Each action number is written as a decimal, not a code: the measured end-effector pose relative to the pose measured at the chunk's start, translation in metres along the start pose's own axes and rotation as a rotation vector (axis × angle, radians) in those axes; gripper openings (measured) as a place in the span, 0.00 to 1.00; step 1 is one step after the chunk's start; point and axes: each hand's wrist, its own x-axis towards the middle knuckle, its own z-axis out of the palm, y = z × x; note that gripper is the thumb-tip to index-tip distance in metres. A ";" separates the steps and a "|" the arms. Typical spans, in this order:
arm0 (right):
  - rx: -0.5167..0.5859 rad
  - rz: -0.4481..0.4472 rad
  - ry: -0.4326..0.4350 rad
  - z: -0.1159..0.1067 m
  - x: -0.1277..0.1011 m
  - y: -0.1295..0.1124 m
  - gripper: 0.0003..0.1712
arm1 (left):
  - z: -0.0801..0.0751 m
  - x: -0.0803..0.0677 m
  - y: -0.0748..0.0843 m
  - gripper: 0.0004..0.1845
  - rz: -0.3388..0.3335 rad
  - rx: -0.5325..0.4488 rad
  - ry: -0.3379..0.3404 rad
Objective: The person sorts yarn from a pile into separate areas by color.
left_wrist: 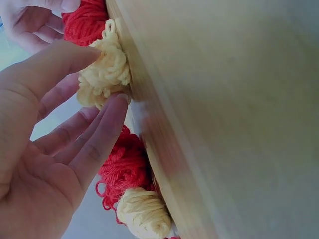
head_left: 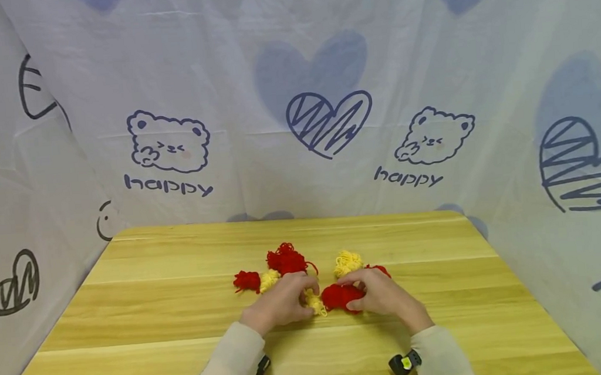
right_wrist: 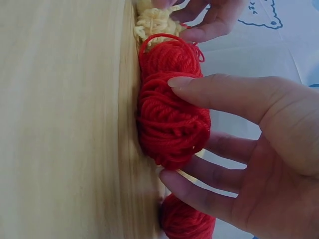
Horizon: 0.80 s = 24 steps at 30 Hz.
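Observation:
My left hand (head_left: 285, 299) pinches a small yellow yarn bundle (left_wrist: 105, 74) with the thumb on one side and the fingertips on the other. Beside it, my right hand (head_left: 380, 292) grips a larger red yarn ball (right_wrist: 172, 109), thumb on top and fingers around its far side. The red ball and the yellow bundle lie close together on the table, near its middle. In the head view, the left fingers partly cover the yellow bundle.
Behind the left hand lie a red yarn clump (head_left: 286, 259), a yellow yarn ball (head_left: 269, 280) and a small red ball (head_left: 247, 280). Past the right hand are another yellow ball (head_left: 347, 262) and a partly hidden red one (right_wrist: 187, 219). The wooden table (head_left: 187, 361) meets a printed curtain.

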 end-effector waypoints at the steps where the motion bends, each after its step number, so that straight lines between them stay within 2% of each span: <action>1: 0.001 -0.002 -0.005 0.000 0.000 0.000 0.24 | 0.000 0.000 0.000 0.13 -0.003 -0.005 -0.001; 15: -0.020 -0.017 -0.012 0.004 0.001 0.002 0.20 | -0.003 -0.006 -0.003 0.14 0.001 -0.069 -0.019; 24: -0.022 -0.027 0.007 0.004 0.001 0.002 0.19 | 0.000 -0.006 -0.002 0.13 -0.005 -0.032 -0.002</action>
